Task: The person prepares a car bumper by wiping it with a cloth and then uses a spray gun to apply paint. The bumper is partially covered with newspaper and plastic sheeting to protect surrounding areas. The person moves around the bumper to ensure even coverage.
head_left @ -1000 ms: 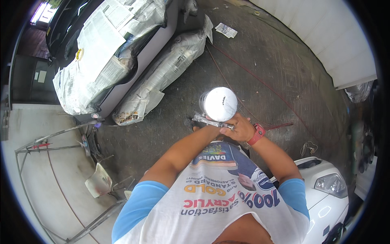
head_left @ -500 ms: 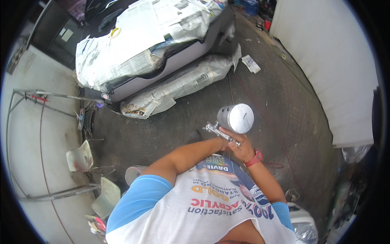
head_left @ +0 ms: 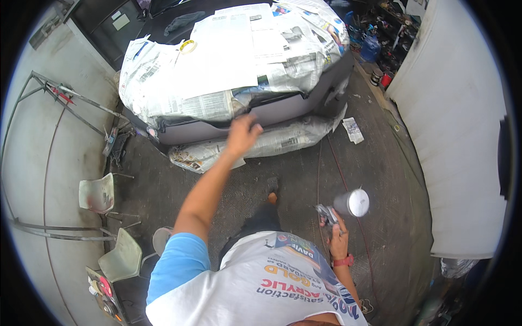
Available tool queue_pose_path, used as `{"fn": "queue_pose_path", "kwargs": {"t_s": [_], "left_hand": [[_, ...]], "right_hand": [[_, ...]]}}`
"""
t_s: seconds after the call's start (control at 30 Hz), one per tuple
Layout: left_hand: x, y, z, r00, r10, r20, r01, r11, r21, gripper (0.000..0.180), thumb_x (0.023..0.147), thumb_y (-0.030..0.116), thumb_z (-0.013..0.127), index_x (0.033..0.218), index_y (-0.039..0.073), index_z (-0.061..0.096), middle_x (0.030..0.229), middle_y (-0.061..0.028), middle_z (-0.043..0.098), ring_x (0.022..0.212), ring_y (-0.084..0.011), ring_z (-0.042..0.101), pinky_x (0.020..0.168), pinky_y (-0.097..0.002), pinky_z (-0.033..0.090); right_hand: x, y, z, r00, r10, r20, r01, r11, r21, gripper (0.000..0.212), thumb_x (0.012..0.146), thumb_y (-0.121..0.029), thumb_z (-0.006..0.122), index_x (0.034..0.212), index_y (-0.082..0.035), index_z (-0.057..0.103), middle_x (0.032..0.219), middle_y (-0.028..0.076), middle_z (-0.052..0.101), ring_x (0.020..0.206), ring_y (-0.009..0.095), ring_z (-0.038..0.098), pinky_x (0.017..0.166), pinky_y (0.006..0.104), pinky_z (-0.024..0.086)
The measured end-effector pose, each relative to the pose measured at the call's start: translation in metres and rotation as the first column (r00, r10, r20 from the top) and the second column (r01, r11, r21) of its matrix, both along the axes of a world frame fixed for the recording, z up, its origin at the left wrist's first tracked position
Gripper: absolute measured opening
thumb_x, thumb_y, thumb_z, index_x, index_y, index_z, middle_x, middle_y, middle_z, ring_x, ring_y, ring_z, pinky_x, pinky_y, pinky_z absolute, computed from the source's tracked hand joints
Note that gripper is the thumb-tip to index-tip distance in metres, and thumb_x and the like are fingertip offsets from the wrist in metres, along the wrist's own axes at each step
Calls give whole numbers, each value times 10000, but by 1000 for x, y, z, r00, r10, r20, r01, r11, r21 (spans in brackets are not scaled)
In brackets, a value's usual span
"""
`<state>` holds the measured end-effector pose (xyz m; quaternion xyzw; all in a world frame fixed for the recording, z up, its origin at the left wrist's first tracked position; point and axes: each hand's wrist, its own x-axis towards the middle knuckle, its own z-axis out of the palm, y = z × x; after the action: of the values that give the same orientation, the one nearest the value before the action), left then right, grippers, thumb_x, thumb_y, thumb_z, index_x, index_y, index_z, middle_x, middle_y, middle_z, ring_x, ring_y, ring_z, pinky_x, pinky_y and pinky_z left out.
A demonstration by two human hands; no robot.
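In my right hand (head_left: 338,237), low on the right side of the view, is a silver spray gun (head_left: 327,215). Its round metal paint cup (head_left: 351,203) has a white lid and is smeared by motion. My left hand (head_left: 243,136) stretches far forward with its fingers apart and nothing in them. It lies in front of the grey car bumper (head_left: 198,132); I cannot tell whether it touches it. Newspaper (head_left: 212,103) and paper sheets cover the car above the bumper, and more wrapped newspaper (head_left: 288,140) runs below it.
A yellow tape roll (head_left: 187,46) lies on the papers. Pale chairs (head_left: 120,255) and a metal frame (head_left: 70,234) stand along the left wall. A red hose (head_left: 348,187) crosses the dark floor on the right, near a loose newspaper piece (head_left: 353,130). A white curtain (head_left: 457,136) hangs at right.
My hands were together at the spray gun. The left has let go and reached forward to the bumper; the right has moved right and lower with the gun. The car looks nearer.
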<state>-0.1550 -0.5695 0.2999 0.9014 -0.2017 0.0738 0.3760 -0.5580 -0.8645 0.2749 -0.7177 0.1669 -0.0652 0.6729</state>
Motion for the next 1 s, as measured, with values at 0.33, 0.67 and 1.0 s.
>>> {"fn": "queue_pose_path", "kwargs": {"t_s": [0.33, 0.67, 1.0], "left_hand": [[360, 173, 111, 720, 396, 571, -549, 827, 119, 540, 969, 195, 735, 1475, 55, 612, 1406, -242, 681, 1300, -440, 620, 1138, -537, 472], [394, 102, 128, 880, 46, 472, -143, 974, 173, 246, 998, 115, 673, 1225, 43, 736, 1364, -204, 717, 1308, -412, 629, 1167, -542, 453], [449, -20, 129, 976, -50, 211, -79, 823, 562, 582, 1076, 506, 567, 1616, 294, 529, 1766, -137, 352, 1661, -464, 195, 1239, -842, 70]], "right_hand": [[115, -19, -15, 947, -309, -91, 299, 948, -113, 691, 1143, -586, 444, 1588, -69, 557, 1193, 117, 774, 1006, 170, 744, 565, 243, 505], [229, -34, -28, 904, -427, 12, 427, 902, -65, 678, 1165, -535, 440, 1591, -14, 529, 1179, 145, 740, 987, 205, 709, 861, 354, 574], [285, -34, -17, 876, -476, -72, 476, 879, -21, 666, 1165, -514, 453, 1601, -15, 518, 1199, 147, 740, 1018, 204, 707, 930, 359, 562]]}}
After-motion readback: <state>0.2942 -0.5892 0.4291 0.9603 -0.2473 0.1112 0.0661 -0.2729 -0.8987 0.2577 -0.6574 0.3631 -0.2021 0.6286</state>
